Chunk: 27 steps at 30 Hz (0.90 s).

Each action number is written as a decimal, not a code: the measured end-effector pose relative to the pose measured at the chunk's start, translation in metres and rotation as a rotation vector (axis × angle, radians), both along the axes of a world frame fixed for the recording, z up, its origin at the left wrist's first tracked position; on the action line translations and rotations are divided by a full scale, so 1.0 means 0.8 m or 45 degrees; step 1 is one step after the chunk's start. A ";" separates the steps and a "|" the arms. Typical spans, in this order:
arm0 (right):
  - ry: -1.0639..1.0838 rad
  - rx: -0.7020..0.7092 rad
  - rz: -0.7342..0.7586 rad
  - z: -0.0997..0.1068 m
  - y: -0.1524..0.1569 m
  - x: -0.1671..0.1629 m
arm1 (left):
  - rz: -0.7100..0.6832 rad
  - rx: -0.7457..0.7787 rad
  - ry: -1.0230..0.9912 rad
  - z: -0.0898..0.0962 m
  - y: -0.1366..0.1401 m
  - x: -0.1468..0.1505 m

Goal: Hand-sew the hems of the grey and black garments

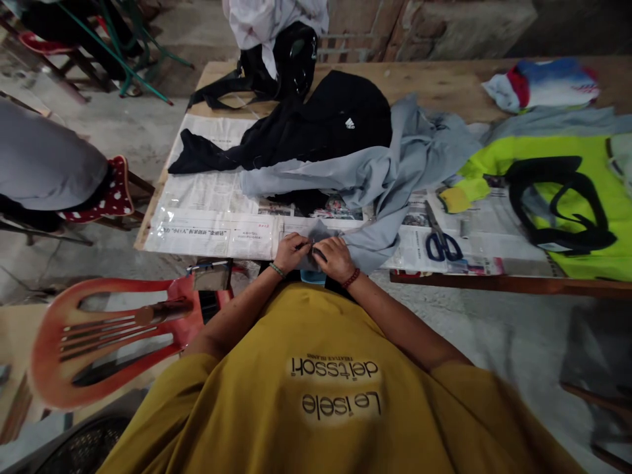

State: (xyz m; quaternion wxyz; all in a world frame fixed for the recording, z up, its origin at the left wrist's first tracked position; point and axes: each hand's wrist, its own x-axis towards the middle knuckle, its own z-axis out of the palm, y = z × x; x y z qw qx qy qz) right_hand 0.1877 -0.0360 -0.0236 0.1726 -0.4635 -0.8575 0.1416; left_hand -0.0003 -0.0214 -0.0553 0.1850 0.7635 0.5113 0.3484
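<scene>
Both my hands meet at the near edge of the table over a piece of grey cloth (385, 171). My left hand (291, 253) pinches a fold of the grey cloth, and a thin dark tool seems to lie between its fingers; what it is I cannot tell. My right hand (336, 258) presses the same fold from the right, its fingers closed on the fabric. The grey cloth spreads away from my hands toward the middle of the table, over sheets of newspaper (212, 217).
Blue-handled scissors (441, 241) lie on the newspaper right of my hands. A black garment (316, 131) and a black bag (281, 62) sit farther back, a yellow-green garment (587, 178) at the right. A red plastic chair (103, 336) stands at my left; a seated person (44, 164) is beyond it.
</scene>
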 end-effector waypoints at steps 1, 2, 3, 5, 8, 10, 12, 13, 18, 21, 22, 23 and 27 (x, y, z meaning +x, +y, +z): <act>-0.015 0.006 0.001 -0.002 0.003 -0.002 | -0.005 -0.003 0.008 0.000 0.000 0.000; -0.027 0.016 -0.001 -0.005 0.006 -0.003 | -0.010 -0.008 0.009 0.000 0.000 0.000; -0.038 0.030 -0.003 -0.007 0.008 -0.003 | -0.011 -0.017 -0.001 0.000 0.000 0.000; -0.044 0.074 -0.004 -0.013 0.011 -0.003 | -0.013 -0.037 -0.040 -0.001 0.000 -0.001; -0.013 0.160 0.013 -0.021 0.012 -0.002 | -0.015 -0.068 -0.105 -0.002 0.001 -0.002; 0.020 0.211 0.037 -0.026 0.013 0.000 | -0.016 -0.083 -0.127 -0.002 0.001 -0.002; 0.051 0.246 0.065 -0.030 0.014 0.000 | -0.023 -0.089 -0.134 -0.003 0.001 -0.002; 0.074 0.257 0.067 -0.031 0.015 0.000 | -0.029 -0.087 -0.135 -0.003 0.001 -0.002; 0.307 0.243 -0.003 -0.032 0.017 -0.006 | -0.046 -0.065 -0.138 -0.005 0.002 -0.003; 0.356 0.238 0.006 -0.032 0.018 -0.011 | -0.061 -0.061 -0.135 -0.005 0.003 -0.004; 0.355 0.244 0.014 -0.033 0.018 -0.012 | -0.067 -0.058 -0.136 -0.005 0.003 -0.004; 0.355 0.253 0.020 -0.033 0.018 -0.013 | -0.071 -0.054 -0.136 -0.005 0.002 -0.004; 0.366 0.289 0.044 -0.031 0.019 -0.016 | -0.063 -0.049 -0.105 -0.002 0.002 -0.003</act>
